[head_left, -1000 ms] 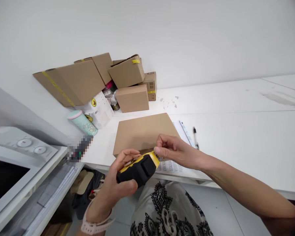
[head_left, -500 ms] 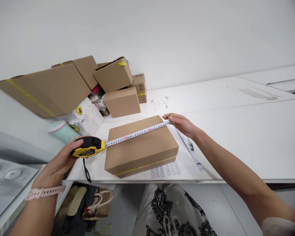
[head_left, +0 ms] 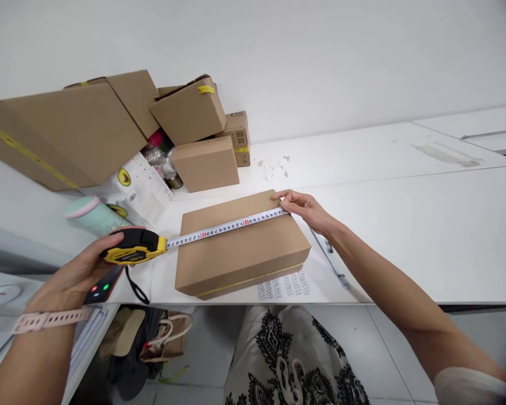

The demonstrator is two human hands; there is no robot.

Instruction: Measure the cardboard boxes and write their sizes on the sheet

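My left hand (head_left: 99, 256) is closed around a yellow and black tape measure (head_left: 137, 250), held just off the left edge of a cardboard box (head_left: 236, 247). From its case the white blade (head_left: 225, 228) runs out across the top of the box, slanting up to the right. At the blade's far end, my right hand (head_left: 306, 209) pinches the tip near the box's right edge, its index finger reaching over the box's back corner. A black wrist strap (head_left: 137, 287) dangles from the case. Printed paper (head_left: 284, 286) lies partly under the box.
Several cardboard boxes (head_left: 204, 163) are stacked against the wall at the back left. A mint green bottle (head_left: 95, 216) and a white carton (head_left: 143, 188) stand before them. Below the table's front edge is a paper bag (head_left: 175, 337).
The tape measure case has moved left, away from the box's edge. My right hand's end of the blade has shifted slightly left, onto the box's right edge. The view has shifted a little.
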